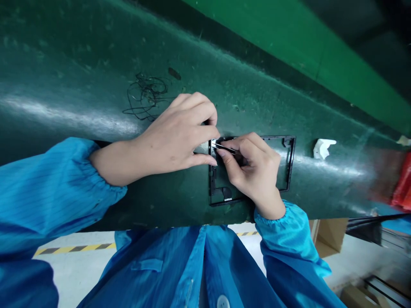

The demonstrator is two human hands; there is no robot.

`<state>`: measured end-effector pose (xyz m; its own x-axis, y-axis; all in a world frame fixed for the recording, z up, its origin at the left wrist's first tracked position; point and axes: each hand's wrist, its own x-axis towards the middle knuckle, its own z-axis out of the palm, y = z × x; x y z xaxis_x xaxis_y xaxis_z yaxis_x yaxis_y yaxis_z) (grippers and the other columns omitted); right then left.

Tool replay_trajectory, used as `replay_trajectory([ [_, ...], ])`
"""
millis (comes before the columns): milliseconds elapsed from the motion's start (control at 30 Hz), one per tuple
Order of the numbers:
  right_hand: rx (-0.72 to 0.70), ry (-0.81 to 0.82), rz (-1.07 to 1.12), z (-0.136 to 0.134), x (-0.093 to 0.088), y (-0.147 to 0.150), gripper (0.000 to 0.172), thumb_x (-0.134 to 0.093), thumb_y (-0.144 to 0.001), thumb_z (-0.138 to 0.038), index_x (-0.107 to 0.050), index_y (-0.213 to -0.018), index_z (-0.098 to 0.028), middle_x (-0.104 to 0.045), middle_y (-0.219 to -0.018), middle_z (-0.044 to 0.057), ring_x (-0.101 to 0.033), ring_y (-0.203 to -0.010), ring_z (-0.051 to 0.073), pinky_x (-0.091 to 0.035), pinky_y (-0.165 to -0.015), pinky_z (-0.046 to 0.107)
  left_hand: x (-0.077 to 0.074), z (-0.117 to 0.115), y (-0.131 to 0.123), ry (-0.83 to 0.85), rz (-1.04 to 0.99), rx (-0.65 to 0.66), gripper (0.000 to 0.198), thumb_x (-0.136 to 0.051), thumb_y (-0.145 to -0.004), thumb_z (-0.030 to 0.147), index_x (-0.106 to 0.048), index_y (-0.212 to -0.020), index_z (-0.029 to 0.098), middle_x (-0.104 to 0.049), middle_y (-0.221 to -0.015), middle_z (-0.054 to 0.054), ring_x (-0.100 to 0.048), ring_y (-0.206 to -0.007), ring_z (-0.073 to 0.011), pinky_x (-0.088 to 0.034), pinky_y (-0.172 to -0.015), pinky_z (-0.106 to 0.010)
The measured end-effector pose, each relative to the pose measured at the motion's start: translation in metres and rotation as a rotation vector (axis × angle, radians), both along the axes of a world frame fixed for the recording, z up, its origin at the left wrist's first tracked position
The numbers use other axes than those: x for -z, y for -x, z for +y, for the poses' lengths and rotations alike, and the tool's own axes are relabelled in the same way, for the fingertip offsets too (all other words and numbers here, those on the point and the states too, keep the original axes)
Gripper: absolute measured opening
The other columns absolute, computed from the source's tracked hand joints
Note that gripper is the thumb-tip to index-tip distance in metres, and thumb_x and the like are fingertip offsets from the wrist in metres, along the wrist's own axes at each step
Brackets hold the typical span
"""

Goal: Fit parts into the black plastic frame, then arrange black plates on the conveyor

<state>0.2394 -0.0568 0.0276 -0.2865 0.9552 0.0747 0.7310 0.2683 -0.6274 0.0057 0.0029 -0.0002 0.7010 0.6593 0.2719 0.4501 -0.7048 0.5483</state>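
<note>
A thin black rectangular frame [293, 160] lies flat on the green bench. My right hand [255, 164] is closed in a pinch around tweezers [227, 148], whose pale tips point left to the frame's upper left corner. At that same corner, my left hand [175, 139] rests its index fingertip on or right beside the frame. Its thumb is held apart and lower, with nothing visible between the two. A small black piece with a silvery end [227, 193] sits in the frame's lower left corner. My right hand hides part of the frame's middle.
A tangle of thin black wire or thread [144, 94] lies beyond my left hand, near a dark oval mark. To the right is a small white plastic piece [323, 148]. Red material [403, 184] is at the far right. A cardboard box [330, 235] stands below the bench [180, 192].
</note>
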Motion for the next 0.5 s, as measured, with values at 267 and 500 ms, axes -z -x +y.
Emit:
replay_trajectory([
  [267, -0.035, 0.006, -0.012, 0.0019, 0.001, -0.0002, 0.014, -0.071, -0.1, -0.036, -0.079, -0.099, -0.024, -0.074, -0.094, 0.005, -0.068, -0.08, 0.02, -0.054, -0.067, 0.032, 0.0007, -0.0001, -0.0004, -0.063, 0.038, 0.004, 0.037, -0.068, -0.096, 0.059, -0.069, -0.102, 0.023, -0.068, -0.115, -0.012, -0.061, -0.118, -0.0362, -0.052, -0.091, -0.055],
  [500, -0.031, -0.017, -0.018, 0.0033, -0.0008, 0.0041, 0.014, -0.068, -0.1, -0.032, -0.078, -0.094, -0.024, -0.072, -0.089, 0.004, -0.066, -0.076, 0.019, -0.051, -0.064, 0.031, 0.0016, -0.0017, -0.0002, -0.068, 0.029, 0.005, 0.036, -0.067, -0.097, 0.057, -0.069, -0.098, 0.021, -0.068, -0.116, -0.012, -0.061, -0.116, -0.0337, -0.052, -0.092, -0.053],
])
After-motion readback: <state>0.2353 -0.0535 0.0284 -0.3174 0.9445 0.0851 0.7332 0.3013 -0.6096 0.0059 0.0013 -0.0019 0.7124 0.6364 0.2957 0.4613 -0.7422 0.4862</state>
